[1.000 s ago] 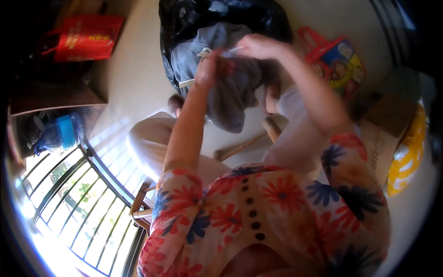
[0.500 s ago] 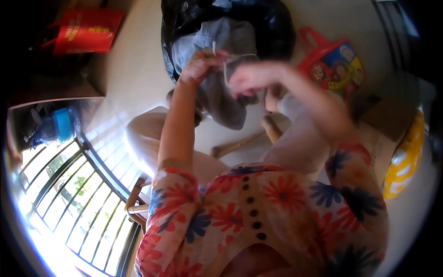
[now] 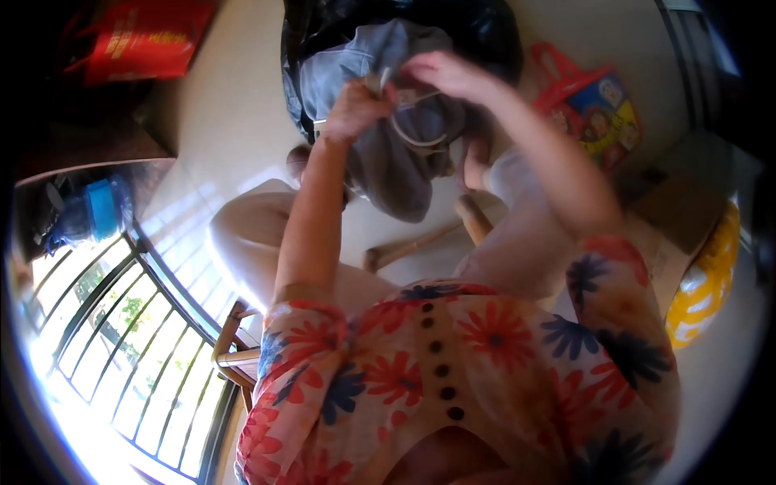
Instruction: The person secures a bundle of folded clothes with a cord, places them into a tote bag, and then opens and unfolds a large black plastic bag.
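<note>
A grey cloth garment (image 3: 408,174) hangs over the near side of a black plastic bag (image 3: 489,40), with its lower end dangling. A thin white cord (image 3: 420,144) loops across the cloth below my hands. My left hand (image 3: 356,109) is closed at the garment's upper part, thumb and fingers pinching the cord, whose pale end shows by the fingertips. Just to its right, my right hand (image 3: 444,74) is raised, fingertips together close to the left fingertips. It is slightly blurred, and what it pinches is hard to see.
A red bag (image 3: 149,40) lies at upper left, and a red bag with cartoon pictures (image 3: 594,109) at right. A cardboard box (image 3: 675,210) and a yellow-white checked bundle (image 3: 707,279) stand far right. Wooden stool parts (image 3: 416,246) lie between the legs; a railing window (image 3: 137,347) is left.
My right hand has moved up and away from me, from beside the hanging cloth to near the left fingertips. The cord now hangs in a wider loop. My left hand has shifted slightly.
</note>
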`<act>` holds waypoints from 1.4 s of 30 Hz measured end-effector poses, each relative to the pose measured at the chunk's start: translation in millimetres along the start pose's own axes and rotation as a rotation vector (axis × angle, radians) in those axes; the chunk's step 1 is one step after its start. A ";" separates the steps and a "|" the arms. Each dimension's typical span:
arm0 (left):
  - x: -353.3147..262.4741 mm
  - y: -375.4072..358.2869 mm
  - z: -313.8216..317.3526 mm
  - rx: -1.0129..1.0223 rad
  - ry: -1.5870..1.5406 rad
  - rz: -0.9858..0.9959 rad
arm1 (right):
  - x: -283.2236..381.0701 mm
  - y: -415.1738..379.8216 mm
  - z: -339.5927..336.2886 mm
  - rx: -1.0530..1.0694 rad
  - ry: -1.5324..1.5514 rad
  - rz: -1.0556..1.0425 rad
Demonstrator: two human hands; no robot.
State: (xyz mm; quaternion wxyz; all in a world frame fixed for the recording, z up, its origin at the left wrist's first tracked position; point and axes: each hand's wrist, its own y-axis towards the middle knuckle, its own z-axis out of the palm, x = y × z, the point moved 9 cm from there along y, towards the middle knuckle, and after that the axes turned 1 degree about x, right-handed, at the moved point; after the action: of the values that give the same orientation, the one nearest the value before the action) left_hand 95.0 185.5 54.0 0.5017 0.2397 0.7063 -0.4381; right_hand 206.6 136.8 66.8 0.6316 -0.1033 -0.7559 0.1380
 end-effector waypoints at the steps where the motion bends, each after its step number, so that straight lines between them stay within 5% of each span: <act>1: -5.7 1.8 -4.0 -0.061 0.102 0.059 | -11.9 2.2 5.8 0.003 -0.133 0.064; 3: -26.2 -0.5 -6.7 -0.188 0.300 0.170 | -28.6 3.1 14.1 0.041 0.099 0.264; 7: -43.7 -14.2 -7.4 -0.485 0.557 0.453 | -14.9 -10.3 22.9 0.211 0.288 0.304; 14: -46.6 -21.0 -3.5 -0.496 0.636 0.481 | -8.7 -20.2 43.2 0.465 0.244 0.300; 20: -65.1 -34.9 -2.2 -0.591 0.821 0.548 | 0.8 -14.9 37.6 0.336 0.296 0.282; 27: -68.1 -35.4 -13.5 -0.588 0.836 0.422 | 4.3 -4.0 -2.7 0.120 -0.202 0.223; 31: -71.6 -36.7 -19.1 -0.509 0.774 0.466 | 36.4 -4.5 -21.1 -0.077 -0.339 -0.199; 32: -74.4 -38.4 -21.4 -0.527 0.773 0.451 | 32.0 -6.3 -24.4 -0.108 -0.203 -0.063; 40: -44.7 -51.3 -38.9 -0.699 0.992 0.451 | 0.7 -21.4 -34.1 -0.174 -0.482 -0.050; 42: 9.6 -56.8 -63.5 -0.657 1.006 0.178 | -42.6 -31.2 -52.7 -0.227 -0.549 0.082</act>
State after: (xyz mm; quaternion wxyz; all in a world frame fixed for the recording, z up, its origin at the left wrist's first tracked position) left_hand 15.5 210.6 73.8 0.1888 0.3081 0.9324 0.0135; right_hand 266.7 97.5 46.5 0.3818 -0.1627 -0.9042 0.1009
